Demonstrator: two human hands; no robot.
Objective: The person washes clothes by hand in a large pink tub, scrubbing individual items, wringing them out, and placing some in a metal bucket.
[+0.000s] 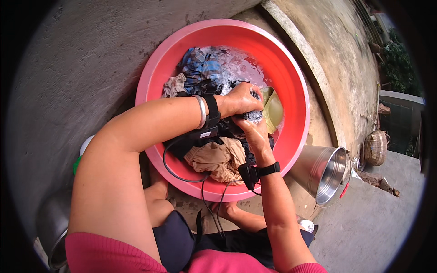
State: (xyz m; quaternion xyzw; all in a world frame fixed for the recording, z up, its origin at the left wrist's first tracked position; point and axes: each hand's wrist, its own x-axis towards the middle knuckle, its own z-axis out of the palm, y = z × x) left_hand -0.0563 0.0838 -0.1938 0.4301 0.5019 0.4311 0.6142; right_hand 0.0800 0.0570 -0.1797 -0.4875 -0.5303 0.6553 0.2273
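Over a large red plastic tub [222, 196] of sudsy water and wet clothes, my left hand [244, 98] grips a dark, foam-covered cloth [254, 116]. Just below it, my right hand [254, 131] holds the same cloth, its thumb towards the left hand. A blue checked cloth [203, 66] lies at the tub's upper left beside a small beige cloth [174, 85]. A tan garment [216, 157] is heaped near the tub's lower rim, next to dark garments. Right of my hands is a yellow-green plastic vessel [273, 111], partly hidden.
A steel bucket [307, 167] with a wire handle lies tilted right of the tub. A metal pot [53, 218] is at lower left. A wall [75, 58] rises on the left; a low concrete curb [304, 51] and a wicker basket [375, 148] are on the right. Cables hang from the wrist straps.
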